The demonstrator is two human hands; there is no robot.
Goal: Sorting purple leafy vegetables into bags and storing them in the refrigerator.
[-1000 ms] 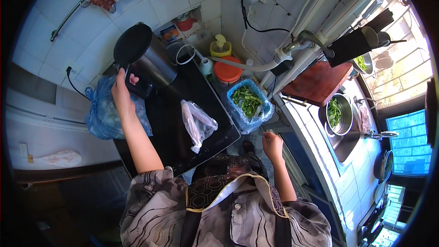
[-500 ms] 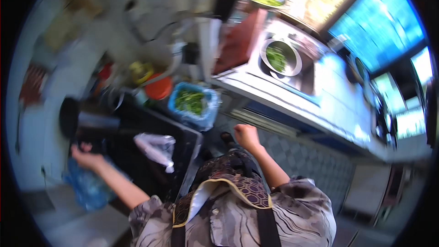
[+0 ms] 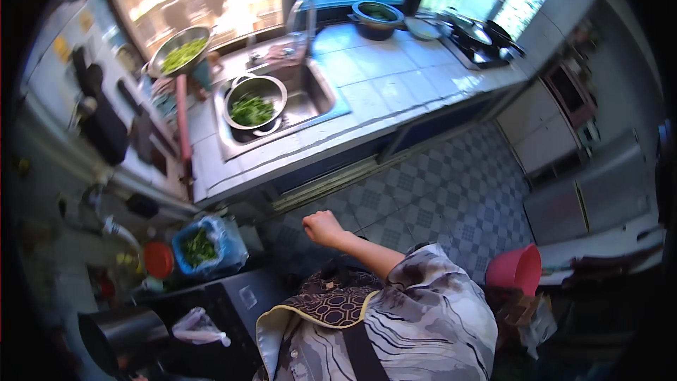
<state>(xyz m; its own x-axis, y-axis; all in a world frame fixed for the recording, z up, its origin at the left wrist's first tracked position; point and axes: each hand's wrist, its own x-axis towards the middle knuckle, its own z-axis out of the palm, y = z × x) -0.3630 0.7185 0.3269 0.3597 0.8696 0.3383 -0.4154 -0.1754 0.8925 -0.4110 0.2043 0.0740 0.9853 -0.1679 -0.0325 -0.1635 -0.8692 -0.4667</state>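
My right hand [image 3: 324, 228] hangs over the tiled floor in front of the counter, its fingers curled into a loose fist with nothing showing in them. My left hand is out of the picture, past the lower left edge. Near that corner a dark cylindrical pot [image 3: 127, 335] stands on a black surface, beside a crumpled clear plastic bag [image 3: 199, 326]. Behind them, a blue plastic-lined basket [image 3: 233, 243] holds leafy greens [image 3: 199, 247]. In the sink [image 3: 310, 92], a metal pot [image 3: 273, 90] contains more green leaves [image 3: 252, 111].
A colander [image 3: 199, 34] of chopped greens sits at the window ledge. Along the white-tiled counter [image 3: 381, 92] are a lidded pot [image 3: 377, 20] and a stove [image 3: 479, 46]. A pink bucket [image 3: 518, 268] stands on the floor at right. Knives [image 3: 102, 123] hang on the left wall.
My view has swung right toward the sink and counter. My left hand, earlier beside the dark pot and a blue bag, has left the picture. My right hand stays curled.
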